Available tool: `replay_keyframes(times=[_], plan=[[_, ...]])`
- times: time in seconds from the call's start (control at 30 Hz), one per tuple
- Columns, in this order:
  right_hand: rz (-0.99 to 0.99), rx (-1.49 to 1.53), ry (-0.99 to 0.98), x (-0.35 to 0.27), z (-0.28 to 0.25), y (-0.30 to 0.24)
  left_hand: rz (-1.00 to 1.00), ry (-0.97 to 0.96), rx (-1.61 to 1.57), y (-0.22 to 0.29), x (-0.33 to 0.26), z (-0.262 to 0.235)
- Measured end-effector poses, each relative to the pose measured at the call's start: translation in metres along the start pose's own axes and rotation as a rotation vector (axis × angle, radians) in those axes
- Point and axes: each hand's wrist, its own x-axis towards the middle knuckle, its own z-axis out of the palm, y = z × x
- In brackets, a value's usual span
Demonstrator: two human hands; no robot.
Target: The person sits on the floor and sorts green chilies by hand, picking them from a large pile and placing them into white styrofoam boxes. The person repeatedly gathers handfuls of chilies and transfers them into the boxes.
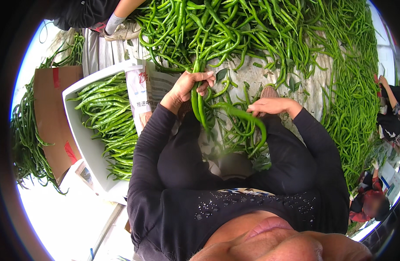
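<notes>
My left hand is closed round a few long green chili peppers, which point down from the fist and also stick out above it. To its right, my right hand pinches one curved chili pepper at the fingertips. That pepper is slightly blurred. Below both hands, between my knees, loose chili peppers lie in a small heap with some leaves. A large pile of the same peppers spreads just beyond my hands.
At my left stands a white box of neatly laid peppers, with printed paper over its near wall. Beside it is a cardboard sheet. More peppers cover the right. People sit at far right; another person's foot is at upper left.
</notes>
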Motion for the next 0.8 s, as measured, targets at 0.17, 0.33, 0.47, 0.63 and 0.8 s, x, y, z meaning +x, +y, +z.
replay_keyframes(times=[0.17, 0.33, 0.47, 0.63, 0.8], plan=[[-0.025, 0.037, 0.727, 0.07, -0.04, -0.021, -0.06, 0.068, -0.094, -0.017, -0.001, -0.007], [-0.036, 0.542, 0.862, 0.12, -0.086, -0.031, -0.157, 0.032, -0.133, -0.035, 0.006, 0.005], [-0.112, 0.549, 0.87, 0.107, -0.07, -0.022, -0.144, 0.019, -0.033, -0.048, 0.008, 0.005], [-0.349, -0.316, 1.101, 0.11, -0.07, 0.008, -0.169, 0.046, 0.003, -0.053, 0.01, 0.006], [-0.379, -1.144, 1.08, 0.111, -0.08, -0.023, -0.176, 0.055, -0.002, -0.056, 0.012, 0.009]])
